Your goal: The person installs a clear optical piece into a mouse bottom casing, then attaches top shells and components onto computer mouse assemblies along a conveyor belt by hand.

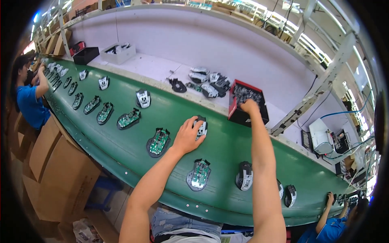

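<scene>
My left hand (187,135) is closed round a white-and-black mouse top shell (201,128) on the green conveyor belt. My right hand (250,106) reaches into a black box with a red rim (264,114), its fingertips down among small dark parts (244,94); whether it grips one is hidden. Close to my left hand lies a mouse base with a green circuit board (159,141). Another such base (199,175) is nearer to me. An assembled-looking mouse (244,176) sits on the belt beside my right forearm.
More mouse bases (129,118) and loose top shells (143,98) run along the belt to the left. A pile of shells (210,84) is on the ledge behind. Co-workers in blue sit at far left (30,97) and lower right (332,229). Cardboard boxes (65,174) stand at left.
</scene>
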Tool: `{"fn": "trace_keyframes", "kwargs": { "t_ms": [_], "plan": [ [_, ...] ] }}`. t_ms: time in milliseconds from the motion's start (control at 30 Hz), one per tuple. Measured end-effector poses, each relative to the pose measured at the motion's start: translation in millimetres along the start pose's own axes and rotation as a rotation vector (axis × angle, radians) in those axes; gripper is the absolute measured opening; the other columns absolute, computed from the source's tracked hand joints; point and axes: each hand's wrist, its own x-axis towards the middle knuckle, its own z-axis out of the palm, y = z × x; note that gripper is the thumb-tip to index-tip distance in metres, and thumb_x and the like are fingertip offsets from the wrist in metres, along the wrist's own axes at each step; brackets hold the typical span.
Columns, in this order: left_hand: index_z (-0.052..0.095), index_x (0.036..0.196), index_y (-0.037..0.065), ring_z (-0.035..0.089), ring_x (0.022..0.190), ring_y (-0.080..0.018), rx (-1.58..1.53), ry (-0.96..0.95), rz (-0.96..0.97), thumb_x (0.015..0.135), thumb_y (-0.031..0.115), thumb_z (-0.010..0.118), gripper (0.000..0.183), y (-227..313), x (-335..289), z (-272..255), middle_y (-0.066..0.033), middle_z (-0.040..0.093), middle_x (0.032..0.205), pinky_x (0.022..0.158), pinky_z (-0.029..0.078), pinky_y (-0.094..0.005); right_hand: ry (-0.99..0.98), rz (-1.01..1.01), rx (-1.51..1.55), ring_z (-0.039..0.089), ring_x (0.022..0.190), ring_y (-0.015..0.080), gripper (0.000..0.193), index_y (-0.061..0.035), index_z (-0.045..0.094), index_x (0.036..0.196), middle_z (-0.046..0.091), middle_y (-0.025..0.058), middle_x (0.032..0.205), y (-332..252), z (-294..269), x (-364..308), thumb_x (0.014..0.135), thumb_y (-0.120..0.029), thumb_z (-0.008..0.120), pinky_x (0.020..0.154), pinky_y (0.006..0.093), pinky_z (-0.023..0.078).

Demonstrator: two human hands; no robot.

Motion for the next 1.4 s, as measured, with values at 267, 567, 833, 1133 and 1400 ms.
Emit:
{"fn": "trace_keyframes", "kwargs": {
  "t_ms": [267, 567, 833, 1133, 1400],
  "plan": [
    [0.051, 0.135, 0.006, 0.047, 0.127, -0.0427, 0.025, -0.006, 0.079, 0.084, 0.026, 0.071, 0.058, 5.3, -17.4, 8.8, -0.0238, 0.044, 0.143, 0.106, 0.043, -0.0488, 0.063, -0.052, 0.080, 0.065, 0.112, 0.0396, 0.037, -0.0063, 0.074, 0.109, 0.067, 0.0261, 0.118, 3.9, -5.1, -29.8, 0.079, -0.027, 0.066, 0.098, 0.0473, 0.052],
    [0.049, 0.137, 0.002, 0.044, 0.132, -0.0468, -0.020, -0.080, 0.085, 0.081, 0.011, 0.070, 0.061, 8.0, -8.6, -2.2, -0.0270, 0.039, 0.149, 0.110, 0.039, -0.0468, 0.036, -0.091, 0.110, 0.066, 0.114, 0.0341, 0.032, -0.0065, 0.073, 0.110, 0.069, 0.0200, 0.120, -24.4, -20.5, -44.3, 0.082, -0.014, 0.060, 0.099, 0.0508, 0.049],
    [0.049, 0.136, 0.002, 0.047, 0.129, -0.0449, -0.038, -0.182, 0.089, 0.083, 0.011, 0.069, 0.057, 32.3, 11.6, 17.3, -0.0228, 0.038, 0.151, 0.106, 0.042, -0.0470, 0.110, -0.039, 0.135, 0.065, 0.112, 0.0393, 0.036, -0.0019, 0.070, 0.112, 0.069, 0.0228, 0.117, 19.9, -26.4, -47.1, 0.081, -0.020, 0.066, 0.099, 0.0521, 0.050],
    [0.052, 0.134, 0.004, 0.048, 0.129, -0.0431, -0.104, -0.107, 0.014, 0.084, 0.019, 0.069, 0.055, 15.3, -3.9, 10.0, -0.0222, 0.042, 0.148, 0.106, 0.042, -0.0470, 0.607, -0.334, 0.782, 0.068, 0.091, 0.0292, 0.029, -0.0104, 0.075, 0.103, 0.070, 0.0141, 0.096, 3.2, -14.8, -68.6, 0.075, -0.015, 0.073, 0.085, 0.0392, 0.054],
    [0.050, 0.136, 0.009, 0.049, 0.128, -0.0411, -0.121, -0.060, 0.053, 0.084, 0.020, 0.069, 0.056, 5.2, -3.5, 4.0, -0.0202, 0.043, 0.147, 0.106, 0.042, -0.0478, -0.090, -0.680, 0.608, 0.064, 0.083, 0.0153, 0.027, -0.0063, 0.071, 0.118, 0.066, 0.0077, 0.096, -51.6, -26.2, -296.7, 0.092, -0.009, 0.066, 0.075, 0.0274, 0.051]
  ]
}}
